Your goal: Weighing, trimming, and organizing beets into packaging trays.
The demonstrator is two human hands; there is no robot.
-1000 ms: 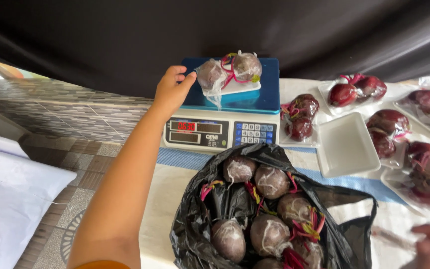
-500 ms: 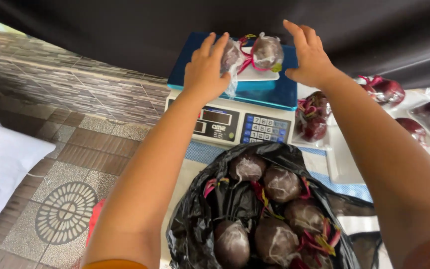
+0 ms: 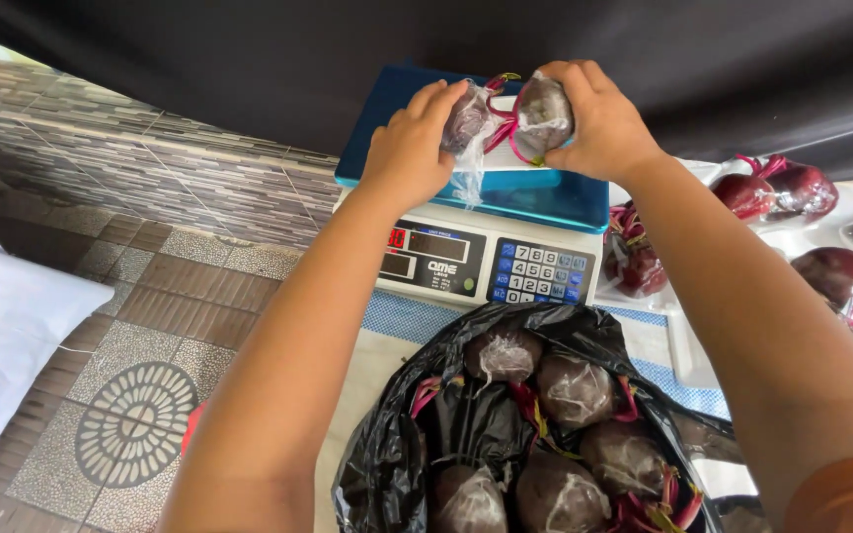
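Observation:
Two film-wrapped beetroots [image 3: 505, 118] sit together on a white tray above the blue platform of an electronic scale [image 3: 486, 259]. My left hand [image 3: 409, 150] grips the left beetroot and my right hand [image 3: 596, 123] grips the right one, so both hands close on the wrapped tray from either side. The tray itself is mostly hidden by my fingers. The scale's display and keypad face me just below my hands.
An open black plastic bag [image 3: 387, 464] with several wrapped beetroots lies close in front. Packed trays of beetroots [image 3: 772, 192] lie on the table at the right. A tiled floor [image 3: 130, 326] and a white cushion [image 3: 2, 326] are at the left. A dark cloth hangs behind.
One second ago only my left hand was near the scale. My right hand then came up, and both hands have now closed on the wrapped beetroots on the scale.

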